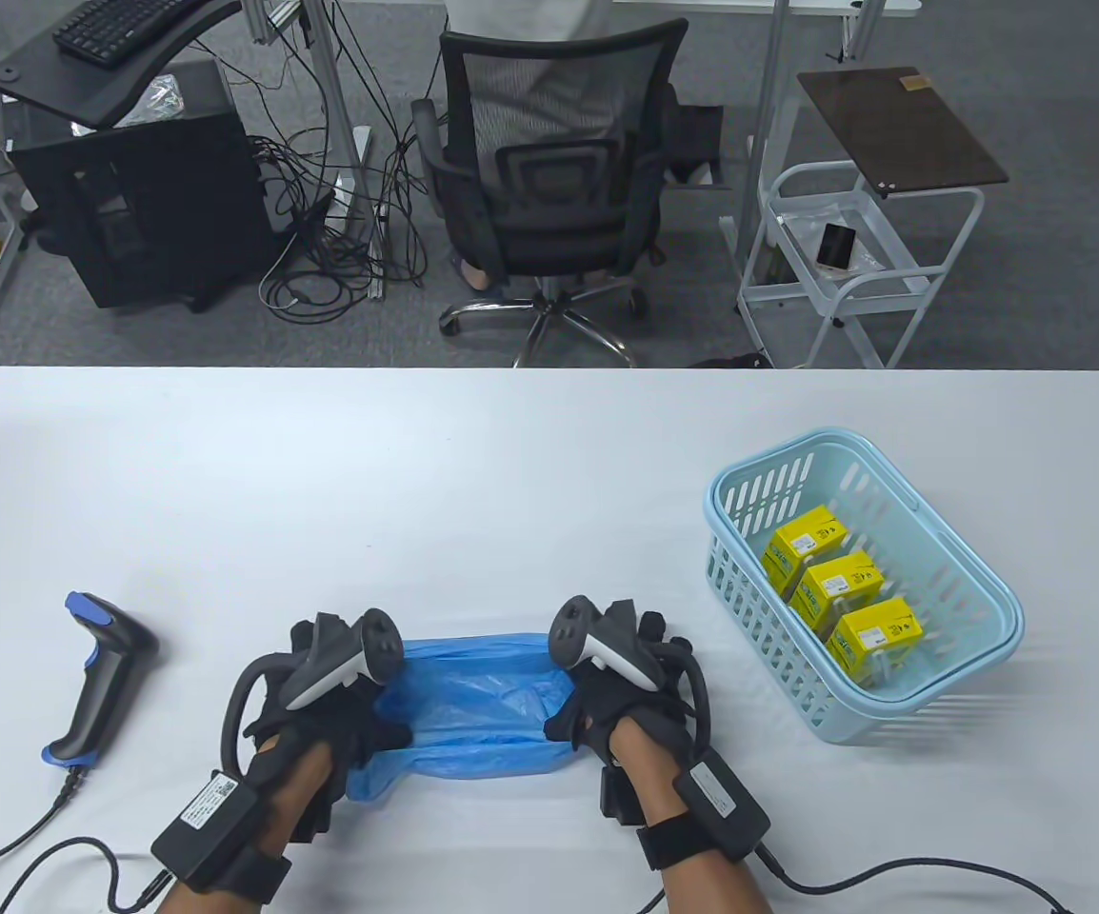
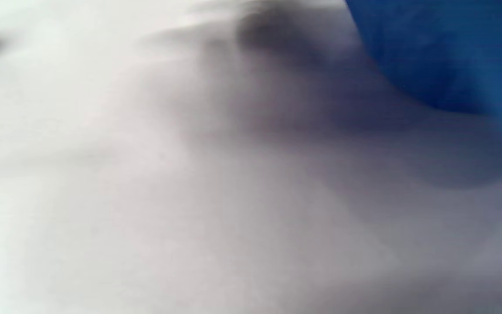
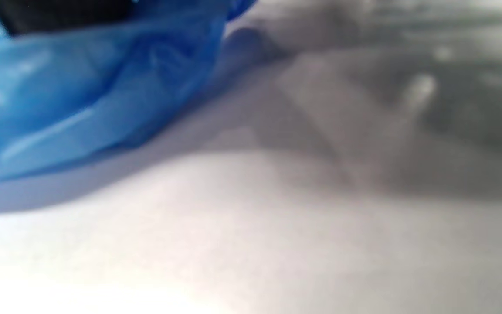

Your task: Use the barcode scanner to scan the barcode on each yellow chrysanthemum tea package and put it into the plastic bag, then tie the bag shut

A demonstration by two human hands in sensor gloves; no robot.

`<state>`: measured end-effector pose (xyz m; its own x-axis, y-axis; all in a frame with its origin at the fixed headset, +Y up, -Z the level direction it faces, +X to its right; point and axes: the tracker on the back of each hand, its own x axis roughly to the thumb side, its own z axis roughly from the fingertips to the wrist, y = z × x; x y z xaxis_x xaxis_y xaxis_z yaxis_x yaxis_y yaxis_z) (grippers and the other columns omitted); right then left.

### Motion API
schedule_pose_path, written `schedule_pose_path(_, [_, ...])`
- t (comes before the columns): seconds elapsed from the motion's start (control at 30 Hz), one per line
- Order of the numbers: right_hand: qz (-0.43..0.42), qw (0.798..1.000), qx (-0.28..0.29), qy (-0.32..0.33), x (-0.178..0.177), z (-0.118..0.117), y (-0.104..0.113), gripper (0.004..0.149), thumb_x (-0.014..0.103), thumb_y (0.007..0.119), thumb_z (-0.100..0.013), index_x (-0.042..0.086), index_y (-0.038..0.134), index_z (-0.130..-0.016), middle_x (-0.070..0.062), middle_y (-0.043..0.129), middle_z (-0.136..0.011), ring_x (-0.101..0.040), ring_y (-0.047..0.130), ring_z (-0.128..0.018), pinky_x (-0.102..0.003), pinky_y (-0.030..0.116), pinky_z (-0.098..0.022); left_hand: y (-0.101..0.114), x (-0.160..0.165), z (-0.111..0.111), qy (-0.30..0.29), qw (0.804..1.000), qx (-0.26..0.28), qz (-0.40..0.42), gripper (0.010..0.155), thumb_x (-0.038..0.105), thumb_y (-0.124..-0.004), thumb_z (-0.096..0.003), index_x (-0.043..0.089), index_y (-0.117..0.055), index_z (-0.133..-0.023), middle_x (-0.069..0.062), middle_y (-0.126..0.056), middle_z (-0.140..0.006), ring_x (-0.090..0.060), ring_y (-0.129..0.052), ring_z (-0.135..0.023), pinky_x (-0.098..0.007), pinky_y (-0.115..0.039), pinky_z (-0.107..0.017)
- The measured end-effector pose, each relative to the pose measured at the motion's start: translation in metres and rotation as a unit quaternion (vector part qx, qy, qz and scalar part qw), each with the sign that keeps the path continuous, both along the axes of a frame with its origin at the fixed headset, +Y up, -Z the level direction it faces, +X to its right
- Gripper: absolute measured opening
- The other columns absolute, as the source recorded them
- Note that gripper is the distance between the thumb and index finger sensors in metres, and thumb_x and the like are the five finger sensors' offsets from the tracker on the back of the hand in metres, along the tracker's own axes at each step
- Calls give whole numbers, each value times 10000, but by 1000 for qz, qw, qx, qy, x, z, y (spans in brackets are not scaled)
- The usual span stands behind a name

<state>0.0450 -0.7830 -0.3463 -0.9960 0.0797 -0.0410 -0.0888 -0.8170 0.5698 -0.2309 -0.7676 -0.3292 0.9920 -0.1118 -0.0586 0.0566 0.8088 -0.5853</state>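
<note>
the bag (image 1: 473,709) is lying flat and crumpled on the table (image 1: 416,476) near the front edge, stretched between the two hands, and nothing yellow is showing inside it, so the filling is not yet begun. the left hand (image 1: 321,714) is sitting on the bag's left end and the right hand (image 1: 607,705) on its right end; both seem to be pinching the plastic to spread it open, though the trackers are covering the fingers in the table view and the wrist views are too blurred to settle it, so i cannot tell the grasp for sure. three tea packs (image 1: 843,590) are sitting in a row inside the basket (image 1: 978,666), well to the right of the bag, none of them scanned as far as the pictures show. the scanner (image 1: 97,681) is lying untouched on its side to the left of the left hand, its cable trailing off the front edge. so scanning, bagging and tying are all remaining. the middle and far part of the table is giving wide room for moving packs from basket to bag; the tight spots are the front edge just behind the wrists, the scanner cable at the left, and the basket sitting near the right edge.
</note>
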Motion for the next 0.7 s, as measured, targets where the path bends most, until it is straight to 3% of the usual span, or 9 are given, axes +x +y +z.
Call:
schedule_pose_path(0.1, [41, 999, 21, 25, -8, 3, 5, 873, 582, 879, -342, 439, 336, -1010, -217, 14, -1084, -573, 63, -954, -758, 204, -647, 3, 2, -3, -8, 1000, 6, -22, 894, 690, -800, -322, 634, -255, -1028, -81, -131, -1178, -470, -109, -1069, -700, -344, -742])
schedule_pose_path(0.27, [-52, 999, -10, 12, -6, 3, -2, 761, 469, 789, -427, 357, 329, -1023, -241, 57, -1080, -581, 104, -953, -756, 223, -647, -3, -8, -4, -4, 997, -15, 75, 840, 542, -814, -414, 515, -281, -1063, -108, -110, -1165, -472, -75, -1055, -705, -297, -740])
schedule_pose_path(0.4, [-74, 994, 68, -41, -12, 3, 0, 631, 474, 735, -439, 287, 516, -1000, -257, 195, -1089, -590, 209, -958, -755, 265, -642, -10, -7, -3, -1, 994, -20, 111, 778, 520, -710, -465, 451, -225, -1068, -113, -17, -1137, -463, 14, -1027, -712, -223, -730])
schedule_pose_path(0.47, [-28, 993, 113, -35, -18, 6, 1, 602, 466, 747, -430, 304, 562, -979, -246, 268, -1096, -589, 279, -964, -747, 312, -650, -8, -2, -2, -11, 995, 19, 100, 785, 611, -662, -435, 407, -265, -1081, -115, -38, -1141, -459, 15, -1030, -714, -214, -729])
schedule_pose_path(0.57, [27, 986, 164, -10, -24, 9, 3, 560, 431, 775, -421, 358, 608, -951, -215, 321, -1106, -583, 325, -972, -741, 339, -659, -4, 5, 0, -42, 994, 89, 49, 763, 608, -683, -416, 443, -330, -1072, -81, -81, -1154, -446, -37, -1051, -704, -244, -738])
schedule_pose_path(0.7, [-14, 985, 167, 31, -28, 10, 7, 603, 431, 840, -391, 443, 586, -937, -166, 270, -1128, -553, 249, -997, -734, 294, -682, 1, 14, 3, -75, 989, 123, 22, 758, 592, -759, -392, 519, -368, -1037, -49, -183, -1177, -430, -130, -1086, -692, -284, -753])
